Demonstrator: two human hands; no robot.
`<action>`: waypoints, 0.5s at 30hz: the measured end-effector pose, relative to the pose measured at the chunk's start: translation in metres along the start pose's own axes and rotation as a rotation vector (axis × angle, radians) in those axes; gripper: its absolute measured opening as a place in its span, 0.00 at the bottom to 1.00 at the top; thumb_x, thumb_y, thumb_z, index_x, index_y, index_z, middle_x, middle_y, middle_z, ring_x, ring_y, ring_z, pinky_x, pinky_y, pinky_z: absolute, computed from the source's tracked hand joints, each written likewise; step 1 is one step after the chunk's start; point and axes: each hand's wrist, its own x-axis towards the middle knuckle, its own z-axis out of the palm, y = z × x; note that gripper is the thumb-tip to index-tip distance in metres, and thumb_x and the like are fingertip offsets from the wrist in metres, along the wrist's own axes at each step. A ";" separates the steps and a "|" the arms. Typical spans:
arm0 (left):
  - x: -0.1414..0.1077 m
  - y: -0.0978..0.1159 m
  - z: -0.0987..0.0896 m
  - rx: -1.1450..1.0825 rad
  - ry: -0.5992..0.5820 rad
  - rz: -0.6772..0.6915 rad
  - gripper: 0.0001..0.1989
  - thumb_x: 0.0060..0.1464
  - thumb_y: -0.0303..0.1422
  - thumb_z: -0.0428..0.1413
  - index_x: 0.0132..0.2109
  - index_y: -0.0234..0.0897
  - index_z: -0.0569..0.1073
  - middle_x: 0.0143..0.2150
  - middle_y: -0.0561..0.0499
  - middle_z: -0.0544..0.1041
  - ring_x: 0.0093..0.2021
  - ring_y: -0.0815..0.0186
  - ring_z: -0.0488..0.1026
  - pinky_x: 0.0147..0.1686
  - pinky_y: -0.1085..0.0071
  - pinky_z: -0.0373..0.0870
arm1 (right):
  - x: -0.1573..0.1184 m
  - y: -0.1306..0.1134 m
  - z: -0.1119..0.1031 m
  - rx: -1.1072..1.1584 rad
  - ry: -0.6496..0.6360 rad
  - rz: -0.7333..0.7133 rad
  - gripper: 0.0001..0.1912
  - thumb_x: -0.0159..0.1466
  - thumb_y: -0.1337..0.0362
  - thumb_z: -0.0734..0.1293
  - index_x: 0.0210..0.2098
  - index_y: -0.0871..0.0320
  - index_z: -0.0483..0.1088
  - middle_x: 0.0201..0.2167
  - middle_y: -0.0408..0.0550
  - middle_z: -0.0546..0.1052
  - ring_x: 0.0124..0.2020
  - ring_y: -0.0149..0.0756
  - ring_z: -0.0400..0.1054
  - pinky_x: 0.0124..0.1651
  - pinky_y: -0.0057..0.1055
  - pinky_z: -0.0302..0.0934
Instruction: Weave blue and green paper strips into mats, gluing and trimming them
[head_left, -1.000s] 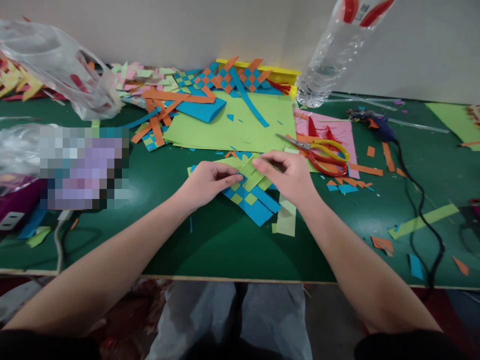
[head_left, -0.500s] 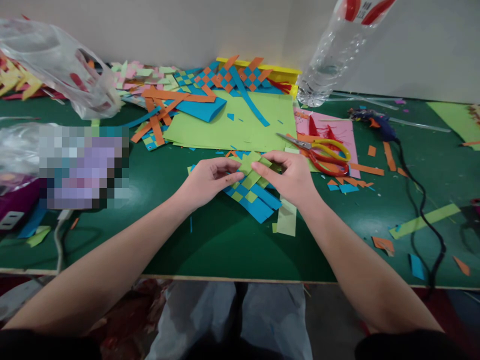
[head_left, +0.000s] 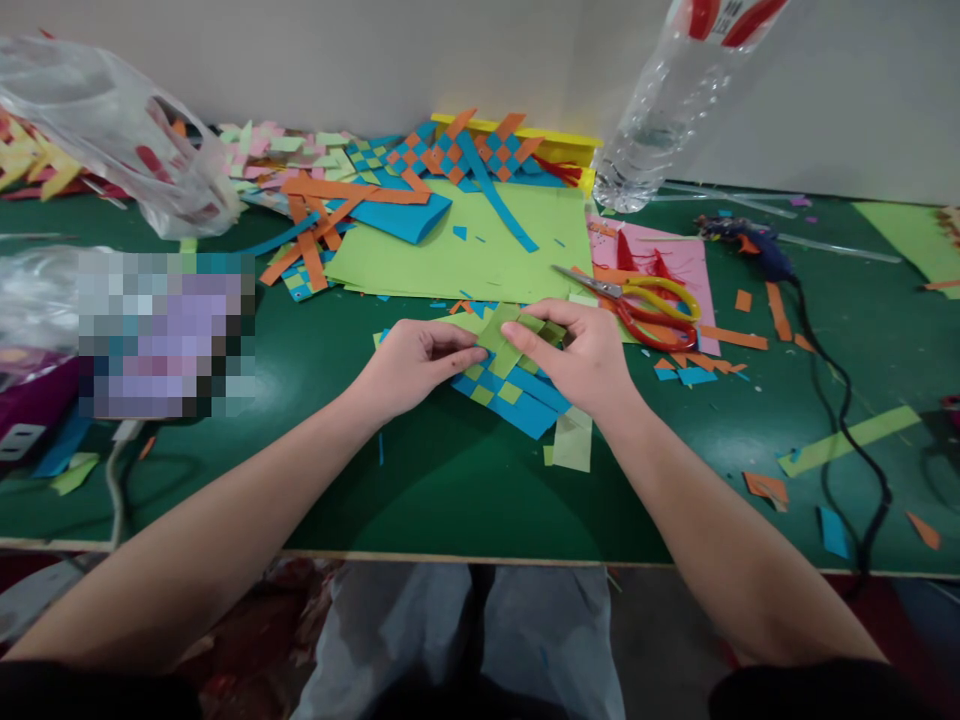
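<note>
Between my hands is a piece of woven paper strips [head_left: 517,400], blue and light green in a checked pattern, with loose blue ends towards me. My left hand [head_left: 416,365] pinches its left side between thumb and fingers. On the other side, my right hand [head_left: 581,350] grips the light green strips [head_left: 504,335], thumb on top, fingers behind. My fingers hide part of the weave. A pale green paper strip [head_left: 574,445] lies on the table just below my right hand.
Scissors [head_left: 637,305] with red and yellow handles lie beyond my right hand. Green paper sheets [head_left: 450,260] are behind the weave. A glue gun [head_left: 757,250] with a black cord is at right, a water bottle [head_left: 652,130] behind. A plastic bag [head_left: 150,150] stands at left.
The woven paper has turned and shifted slightly to the right, and the green strips at my right hand are tilted up more. Both hands stay almost in place.
</note>
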 end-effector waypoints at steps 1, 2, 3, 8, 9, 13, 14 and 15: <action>0.000 0.001 0.000 -0.001 -0.002 -0.002 0.12 0.50 0.40 0.62 0.33 0.34 0.80 0.28 0.51 0.77 0.26 0.71 0.68 0.27 0.73 0.64 | 0.000 0.000 0.000 -0.001 -0.005 0.004 0.18 0.58 0.47 0.70 0.27 0.56 0.74 0.21 0.41 0.69 0.22 0.27 0.57 0.24 0.27 0.54; 0.000 0.001 0.000 0.000 -0.003 -0.003 0.12 0.50 0.40 0.63 0.33 0.34 0.80 0.28 0.51 0.77 0.26 0.71 0.67 0.26 0.74 0.63 | 0.000 0.000 0.000 0.000 -0.008 0.010 0.18 0.58 0.47 0.70 0.27 0.57 0.75 0.21 0.41 0.69 0.22 0.26 0.57 0.23 0.27 0.54; 0.000 0.001 0.000 0.001 -0.005 -0.003 0.12 0.50 0.40 0.63 0.32 0.34 0.80 0.27 0.51 0.76 0.26 0.71 0.67 0.26 0.74 0.63 | 0.000 0.000 0.000 0.007 -0.008 0.017 0.18 0.58 0.47 0.71 0.28 0.57 0.75 0.22 0.42 0.70 0.22 0.26 0.57 0.23 0.27 0.54; 0.000 -0.002 -0.001 -0.036 0.014 0.014 0.13 0.51 0.40 0.63 0.33 0.33 0.78 0.29 0.51 0.76 0.27 0.70 0.69 0.28 0.74 0.65 | 0.002 0.003 0.000 0.140 -0.013 0.051 0.19 0.55 0.49 0.73 0.39 0.57 0.77 0.35 0.47 0.78 0.34 0.33 0.71 0.33 0.29 0.65; 0.000 -0.003 -0.002 -0.041 0.029 0.017 0.13 0.51 0.41 0.63 0.33 0.33 0.78 0.29 0.51 0.76 0.28 0.70 0.69 0.28 0.74 0.65 | 0.003 0.004 0.000 0.151 -0.008 0.060 0.20 0.55 0.49 0.73 0.39 0.57 0.77 0.36 0.47 0.79 0.36 0.35 0.72 0.35 0.30 0.66; 0.000 -0.004 -0.001 -0.055 0.067 0.007 0.14 0.50 0.42 0.63 0.33 0.33 0.77 0.28 0.51 0.75 0.27 0.70 0.69 0.28 0.74 0.66 | 0.005 0.007 0.001 0.128 0.037 0.045 0.14 0.57 0.52 0.72 0.34 0.57 0.76 0.36 0.47 0.79 0.39 0.36 0.73 0.41 0.34 0.68; 0.000 -0.004 -0.001 -0.066 0.066 -0.001 0.14 0.49 0.42 0.63 0.33 0.33 0.77 0.29 0.51 0.76 0.28 0.70 0.70 0.28 0.73 0.66 | 0.005 0.007 0.001 0.127 0.038 0.029 0.13 0.58 0.53 0.72 0.33 0.57 0.75 0.36 0.47 0.79 0.40 0.36 0.73 0.43 0.34 0.68; 0.000 -0.003 -0.001 -0.081 0.062 -0.008 0.14 0.49 0.42 0.64 0.34 0.33 0.77 0.29 0.51 0.76 0.28 0.70 0.70 0.29 0.73 0.67 | 0.005 0.008 0.001 0.131 0.037 0.011 0.12 0.59 0.54 0.71 0.32 0.57 0.75 0.37 0.47 0.79 0.40 0.36 0.73 0.44 0.34 0.68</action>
